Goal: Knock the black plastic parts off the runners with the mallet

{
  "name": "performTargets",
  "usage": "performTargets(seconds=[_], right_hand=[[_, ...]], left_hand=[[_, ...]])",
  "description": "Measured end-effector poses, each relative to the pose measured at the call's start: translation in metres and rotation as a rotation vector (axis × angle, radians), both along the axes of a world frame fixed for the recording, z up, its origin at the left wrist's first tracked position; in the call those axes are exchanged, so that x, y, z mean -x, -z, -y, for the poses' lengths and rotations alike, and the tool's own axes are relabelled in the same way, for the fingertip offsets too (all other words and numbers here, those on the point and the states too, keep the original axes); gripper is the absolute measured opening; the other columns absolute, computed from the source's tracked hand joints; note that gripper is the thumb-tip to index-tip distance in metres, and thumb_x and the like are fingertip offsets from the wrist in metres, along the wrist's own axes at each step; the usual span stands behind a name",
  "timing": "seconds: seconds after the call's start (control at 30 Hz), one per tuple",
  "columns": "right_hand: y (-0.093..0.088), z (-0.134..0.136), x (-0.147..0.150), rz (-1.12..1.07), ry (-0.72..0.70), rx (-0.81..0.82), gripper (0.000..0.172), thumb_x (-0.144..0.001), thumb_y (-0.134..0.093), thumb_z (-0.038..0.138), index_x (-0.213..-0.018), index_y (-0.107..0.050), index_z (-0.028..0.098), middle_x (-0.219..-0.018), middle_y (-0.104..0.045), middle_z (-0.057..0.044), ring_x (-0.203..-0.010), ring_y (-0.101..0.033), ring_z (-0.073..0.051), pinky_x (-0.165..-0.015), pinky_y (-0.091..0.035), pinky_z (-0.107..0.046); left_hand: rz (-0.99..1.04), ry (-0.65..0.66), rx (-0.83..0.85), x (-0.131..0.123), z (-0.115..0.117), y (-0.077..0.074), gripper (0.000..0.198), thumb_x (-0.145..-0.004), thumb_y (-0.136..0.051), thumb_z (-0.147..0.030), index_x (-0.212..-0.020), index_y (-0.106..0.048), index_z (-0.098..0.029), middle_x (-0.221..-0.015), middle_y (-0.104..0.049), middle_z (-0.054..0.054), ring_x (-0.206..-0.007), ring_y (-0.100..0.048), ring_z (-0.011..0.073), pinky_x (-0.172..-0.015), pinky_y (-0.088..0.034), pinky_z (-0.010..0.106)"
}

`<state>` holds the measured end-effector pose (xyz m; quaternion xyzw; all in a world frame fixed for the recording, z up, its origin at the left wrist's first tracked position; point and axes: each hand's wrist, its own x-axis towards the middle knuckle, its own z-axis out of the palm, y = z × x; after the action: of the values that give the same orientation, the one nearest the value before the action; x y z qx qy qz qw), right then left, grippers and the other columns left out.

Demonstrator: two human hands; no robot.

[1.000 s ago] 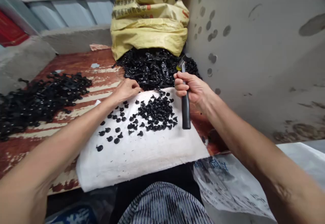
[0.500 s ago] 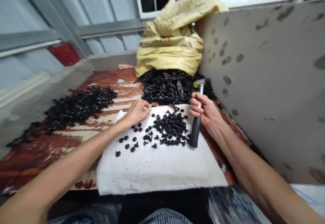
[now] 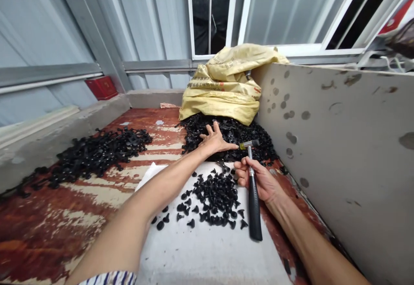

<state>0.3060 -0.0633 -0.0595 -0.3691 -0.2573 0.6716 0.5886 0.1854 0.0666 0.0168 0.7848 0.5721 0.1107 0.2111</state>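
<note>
Just a hammer [image 3: 254, 203], black grip, metal head

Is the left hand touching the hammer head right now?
Cannot tell. In the head view, the longest fingertip of the left hand ends right at the yellow tip of the hammer head, showing neither plain contact nor a plain gap.

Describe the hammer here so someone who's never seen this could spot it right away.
From the yellow woven sack at the back, come down past the heap of black pieces to the white cloth. At the cloth's right side, the right hand grips a hammer, its black handle hanging down. It is the only tool there, long and straight with a small metal head, unlike the loose black pieces.
</note>
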Motion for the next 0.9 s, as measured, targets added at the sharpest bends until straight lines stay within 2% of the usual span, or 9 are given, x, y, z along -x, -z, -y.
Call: performTargets(seconds=[0.13,0.23,0.33,0.43,0.53,0.73,0.9], right_hand=[[0.005,-0.003,-0.004,-0.017,0.007,0.003,0.032,-0.094,-0.059,0.037,-0.118,-0.060,0.017,-0.111,-0.065,-0.007,-0.087,-0.065,-0.018,-0.072,-0.057,-0.036],[0.007,-0.003,-0.006,-0.030,0.013,0.005,0.031,-0.094,-0.059,0.037,-0.118,-0.061,0.017,-0.110,-0.065,-0.007,-0.086,-0.065,-0.018,-0.072,-0.057,-0.036],[0.008,-0.003,-0.006,-0.045,0.011,0.008,0.030,-0.094,-0.059,0.037,-0.116,-0.061,0.016,-0.108,-0.065,-0.007,-0.084,-0.065,-0.017,-0.070,-0.057,-0.035],[0.007,-0.002,-0.006,-0.062,0.011,0.007,0.030,-0.094,-0.059,0.037,-0.115,-0.061,0.016,-0.107,-0.065,-0.006,-0.082,-0.065,-0.016,-0.069,-0.057,-0.034],[0.007,-0.001,-0.006,-0.076,0.008,0.007,0.030,-0.094,-0.059,0.036,-0.116,-0.061,0.017,-0.109,-0.065,-0.007,-0.085,-0.065,-0.017,-0.071,-0.057,-0.035],[0.010,-0.003,-0.006,-0.101,0.009,0.007,0.033,-0.093,-0.060,0.035,-0.121,-0.060,0.017,-0.118,-0.063,-0.009,-0.095,-0.065,-0.020,-0.078,-0.057,-0.040],[0.015,-0.007,-0.008,-0.114,0.004,0.003,0.035,-0.093,-0.061,0.034,-0.123,-0.059,0.017,-0.122,-0.062,-0.009,-0.099,-0.064,-0.022,-0.082,-0.056,-0.042]], left_hand=[[-0.038,-0.061,0.026,-0.020,-0.020,-0.003,0.146,-0.048,-0.078,-0.068,-0.157,0.007,-0.023,-0.165,0.008,0.020,-0.142,-0.013,0.0573,-0.107,-0.029,0.066],[-0.045,-0.083,0.039,-0.031,-0.030,-0.005,0.149,-0.046,-0.081,-0.065,-0.157,0.007,-0.020,-0.164,0.006,0.022,-0.144,-0.010,0.0556,-0.110,-0.025,0.065],[-0.030,-0.115,0.067,-0.040,-0.036,-0.004,0.145,-0.048,-0.083,-0.061,-0.157,0.005,-0.020,-0.164,0.005,0.023,-0.145,-0.007,0.0536,-0.105,-0.034,0.065],[-0.010,-0.151,0.090,-0.045,-0.042,-0.002,0.139,-0.048,-0.084,-0.053,-0.156,-0.004,-0.020,-0.163,0.000,0.024,-0.145,-0.006,0.0527,-0.097,-0.041,0.065],[0.003,-0.178,0.098,-0.046,-0.042,-0.005,0.129,-0.049,-0.084,-0.048,-0.154,-0.014,-0.021,-0.162,-0.005,0.023,-0.145,-0.006,0.0525,-0.098,-0.040,0.066],[0.046,-0.238,0.055,-0.041,-0.027,-0.014,0.099,-0.062,-0.077,-0.041,-0.146,-0.030,-0.024,-0.158,-0.019,0.020,-0.141,-0.018,0.0523,-0.099,-0.037,0.068],[-0.037,-0.258,0.036,-0.046,-0.029,-0.009,0.112,-0.059,-0.081,-0.048,-0.151,-0.019,-0.029,-0.159,-0.018,0.017,-0.142,-0.016,0.0505,-0.102,-0.038,0.066]])
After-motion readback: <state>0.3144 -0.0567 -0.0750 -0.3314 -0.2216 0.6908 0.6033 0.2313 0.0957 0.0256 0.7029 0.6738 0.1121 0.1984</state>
